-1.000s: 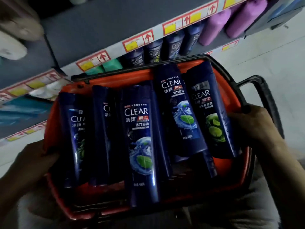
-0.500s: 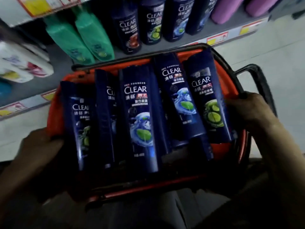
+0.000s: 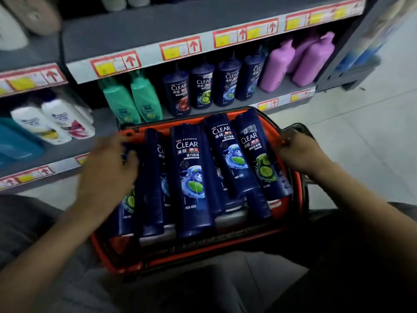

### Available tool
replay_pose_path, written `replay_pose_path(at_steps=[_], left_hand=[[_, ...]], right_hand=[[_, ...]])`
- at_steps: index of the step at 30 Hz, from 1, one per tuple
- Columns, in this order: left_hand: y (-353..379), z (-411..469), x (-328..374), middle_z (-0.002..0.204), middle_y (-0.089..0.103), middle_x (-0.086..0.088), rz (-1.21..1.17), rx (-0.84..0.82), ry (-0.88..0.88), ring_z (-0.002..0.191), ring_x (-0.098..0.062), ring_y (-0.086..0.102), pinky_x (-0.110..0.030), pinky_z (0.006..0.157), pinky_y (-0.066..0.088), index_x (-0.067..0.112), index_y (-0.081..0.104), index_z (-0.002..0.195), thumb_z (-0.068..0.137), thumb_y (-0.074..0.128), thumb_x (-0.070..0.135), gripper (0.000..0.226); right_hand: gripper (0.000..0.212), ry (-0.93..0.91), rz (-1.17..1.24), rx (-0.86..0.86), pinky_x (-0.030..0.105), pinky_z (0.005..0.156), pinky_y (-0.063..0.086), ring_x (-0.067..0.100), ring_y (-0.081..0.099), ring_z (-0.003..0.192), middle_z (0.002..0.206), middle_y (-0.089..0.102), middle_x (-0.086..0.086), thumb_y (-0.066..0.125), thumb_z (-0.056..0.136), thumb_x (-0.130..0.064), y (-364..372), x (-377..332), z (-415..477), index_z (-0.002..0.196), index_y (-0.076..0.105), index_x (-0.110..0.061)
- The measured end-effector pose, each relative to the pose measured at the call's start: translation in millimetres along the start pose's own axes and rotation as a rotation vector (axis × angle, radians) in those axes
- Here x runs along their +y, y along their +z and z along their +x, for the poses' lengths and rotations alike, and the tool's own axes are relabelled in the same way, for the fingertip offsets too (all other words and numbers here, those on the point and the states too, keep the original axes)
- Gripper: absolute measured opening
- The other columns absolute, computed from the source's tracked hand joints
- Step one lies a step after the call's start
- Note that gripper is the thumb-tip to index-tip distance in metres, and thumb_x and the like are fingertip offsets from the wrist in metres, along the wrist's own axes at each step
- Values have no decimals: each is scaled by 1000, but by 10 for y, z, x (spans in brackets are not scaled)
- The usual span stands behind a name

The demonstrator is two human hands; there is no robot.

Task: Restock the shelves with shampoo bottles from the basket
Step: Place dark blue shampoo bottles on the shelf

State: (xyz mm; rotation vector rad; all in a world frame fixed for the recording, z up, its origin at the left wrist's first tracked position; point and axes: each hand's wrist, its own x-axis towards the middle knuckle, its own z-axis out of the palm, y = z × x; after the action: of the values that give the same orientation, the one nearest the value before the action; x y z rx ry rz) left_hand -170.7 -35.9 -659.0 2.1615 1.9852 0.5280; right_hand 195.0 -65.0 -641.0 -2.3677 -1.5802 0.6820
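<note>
Left hand [image 3: 108, 163], blurred, lying over the leftmost dark blue plastic shampoo bottle [image 3: 126, 199] in the orange plastic shopping basket [image 3: 203, 251]; fingers bent over its upper end, though whether gripping or merely resting cannot be told. Right hand [image 3: 297, 152] curled around the basket's right rim, beside the black handle [image 3: 300, 127]. Inside the basket, more dark blue bottles lying side by side, labels up: one central bottle with a green leaf [image 3: 191, 177], another with green lime slices [image 3: 261, 159] nearest the right hand. Beyond the basket's far rim, grey metal shelf [image 3: 266, 96] carrying standing green bottles [image 3: 133, 100], dark blue pump bottles [image 3: 203, 86] and purple bottles [image 3: 293, 62].
</note>
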Motion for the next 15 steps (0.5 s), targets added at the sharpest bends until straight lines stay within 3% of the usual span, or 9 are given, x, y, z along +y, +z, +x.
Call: replay_pose_path(at_steps=[2, 5, 7, 8, 11, 15], left_hand=[[17, -59, 574, 83, 63, -1, -138, -194, 47, 75, -21, 60, -32, 67, 47, 16, 57, 102, 91, 54, 38, 25], [180, -15, 883, 73, 61, 4, -274, -455, -140, 64, -11, 59, -25, 50, 36, 19, 50, 96, 85, 53, 60, 43], [210, 47, 865, 73, 63, 8, -318, -481, -243, 64, -4, 60, -22, 49, 35, 27, 50, 91, 75, 60, 68, 45], [204, 61, 863, 75, 64, 10, -338, -492, -269, 65, -1, 60, -21, 50, 36, 29, 50, 90, 70, 65, 67, 45], [216, 35, 873, 83, 67, 14, -377, -530, -355, 72, 4, 60, -17, 55, 40, 33, 51, 94, 64, 76, 58, 46], [228, 59, 908, 84, 72, 11, -472, -529, -457, 78, -5, 68, -27, 68, 52, 30, 55, 96, 57, 83, 51, 52]], right_hand=[[27, 5, -2, -246, 34, 80, 47, 34, 63, 95, 102, 66, 23, 60, 87, -25, -55, -136, -23, 99, 64, -1], [41, 53, 125, -393, 29, 83, 45, 25, 60, 97, 109, 62, 8, 73, 80, -29, -19, -121, 79, 111, 54, -9], [65, 82, 200, -437, 34, 92, 47, 23, 58, 107, 115, 59, 4, 80, 74, -30, 64, -80, 178, 123, 44, -9], [68, 84, 193, -427, 33, 90, 46, 22, 57, 106, 113, 58, 3, 82, 72, -31, 111, -61, 236, 123, 42, -10], [57, 50, 110, -364, 25, 69, 37, 16, 51, 90, 91, 53, -5, 83, 69, -30, 162, -22, 356, 105, 41, -17], [50, -14, 94, -394, 24, 61, 36, 14, 53, 85, 83, 54, -12, 82, 69, -33, 113, 27, 415, 101, 47, -18]])
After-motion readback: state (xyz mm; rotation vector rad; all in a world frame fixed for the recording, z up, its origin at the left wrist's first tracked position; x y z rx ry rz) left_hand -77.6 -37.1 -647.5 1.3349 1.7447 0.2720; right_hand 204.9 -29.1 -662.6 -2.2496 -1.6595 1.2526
